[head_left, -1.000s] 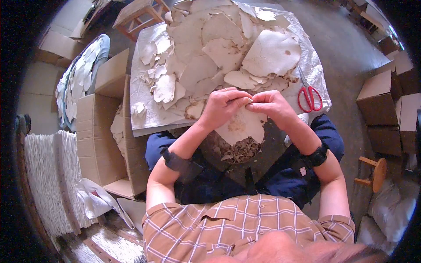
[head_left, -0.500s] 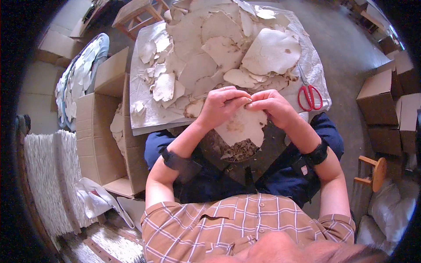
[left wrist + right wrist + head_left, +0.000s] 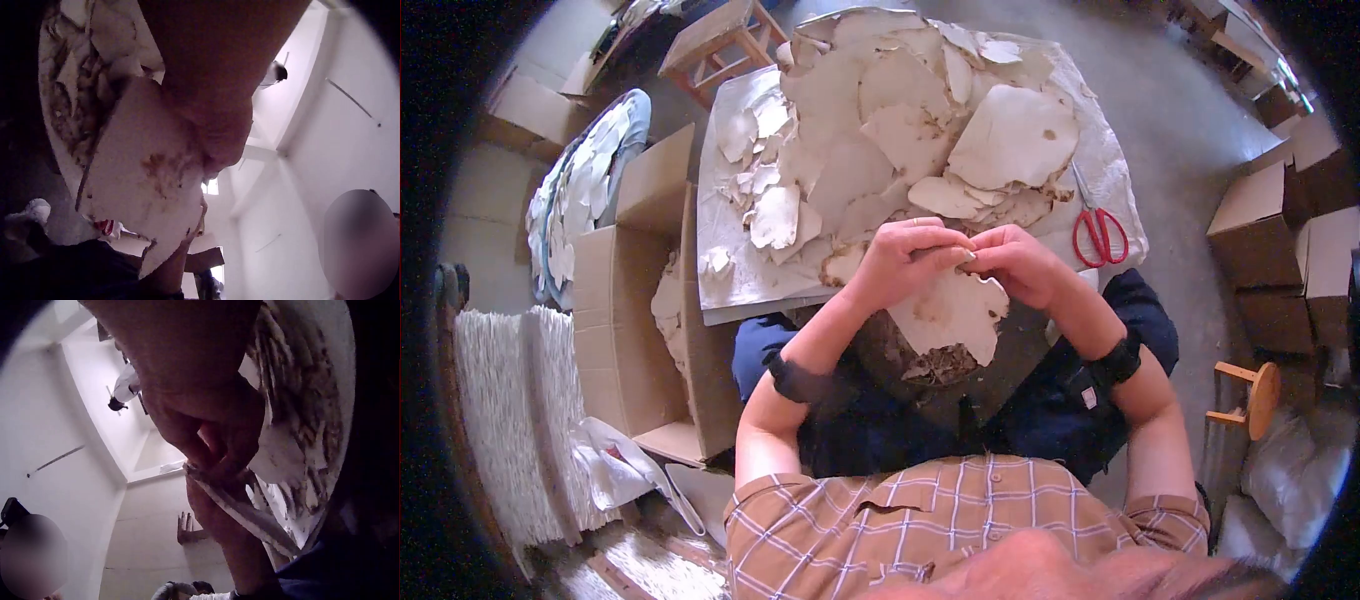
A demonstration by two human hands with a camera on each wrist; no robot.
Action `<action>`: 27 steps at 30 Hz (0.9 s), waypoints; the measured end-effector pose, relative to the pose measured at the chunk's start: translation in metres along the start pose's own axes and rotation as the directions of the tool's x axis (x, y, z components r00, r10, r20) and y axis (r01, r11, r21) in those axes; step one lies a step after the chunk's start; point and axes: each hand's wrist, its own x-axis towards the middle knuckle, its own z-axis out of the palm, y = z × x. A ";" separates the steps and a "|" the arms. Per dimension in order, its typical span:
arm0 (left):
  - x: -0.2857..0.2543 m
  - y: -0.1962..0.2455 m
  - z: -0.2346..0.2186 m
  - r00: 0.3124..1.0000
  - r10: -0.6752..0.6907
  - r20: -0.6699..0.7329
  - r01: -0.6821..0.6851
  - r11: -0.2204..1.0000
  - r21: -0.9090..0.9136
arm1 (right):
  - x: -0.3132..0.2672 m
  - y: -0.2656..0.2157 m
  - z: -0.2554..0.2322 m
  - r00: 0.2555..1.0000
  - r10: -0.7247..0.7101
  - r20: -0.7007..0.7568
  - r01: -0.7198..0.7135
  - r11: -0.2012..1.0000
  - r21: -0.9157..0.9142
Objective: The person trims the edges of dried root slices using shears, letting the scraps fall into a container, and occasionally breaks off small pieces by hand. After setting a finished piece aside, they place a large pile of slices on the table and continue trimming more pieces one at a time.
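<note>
Both hands meet over the person's lap at the near table edge, pinching the top of a thin off-white sheet (image 3: 950,312) with ragged edges. The left hand (image 3: 908,264) grips it from the left, thumb toward the right hand. Just beside it, the right hand (image 3: 1018,266) holds the sheet with bent fingers. A brown stain marks the sheet's face (image 3: 137,156) in the left wrist view; its thin edge (image 3: 244,512) shows in the right wrist view. Below hang brown flaky scraps (image 3: 940,366) in a dark round container, partly hidden by the sheet.
Similar stained sheets (image 3: 900,130) are heaped on the white-covered table (image 3: 735,280). Red-handled scissors (image 3: 1100,238) lie at its right edge. An open cardboard box (image 3: 600,320) stands left, a small wooden stool (image 3: 1258,400) right, and stacked boxes (image 3: 1250,230) farther right.
The head view has tilted slightly, so the table and hands appear lower. The sheet has shifted a little, its lower right part now reaching further down. Both hands keep hold of it.
</note>
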 end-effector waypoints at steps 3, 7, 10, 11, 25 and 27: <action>0.002 0.004 -0.005 1.000 -0.007 -0.012 0.008 0.999 0.052 | -0.003 -0.009 0.006 0.999 -0.051 -0.017 0.049 0.995 -0.083; 0.000 -0.002 -0.003 1.000 0.020 -0.021 -0.019 0.998 0.064 | -0.008 -0.016 0.012 0.996 -0.075 -0.051 0.058 0.959 -0.278; -0.002 -0.003 -0.001 1.000 0.003 -0.029 0.000 0.993 0.116 | -0.004 -0.009 0.008 0.989 -0.126 -0.074 0.083 0.901 -0.427; -0.001 -0.003 -0.001 0.999 -0.028 -0.041 0.033 0.992 0.124 | -0.002 -0.008 0.007 0.984 -0.148 -0.102 0.081 0.872 -0.482; -0.003 -0.017 -0.014 0.823 -0.523 -0.221 0.416 0.821 -0.392 | -0.003 -0.009 0.003 0.898 -0.318 -0.305 0.271 0.944 -0.186; -0.004 -0.012 -0.015 0.832 -0.484 -0.271 0.424 0.870 -0.251 | -0.002 -0.007 0.001 0.893 -0.320 -0.318 0.258 0.940 -0.222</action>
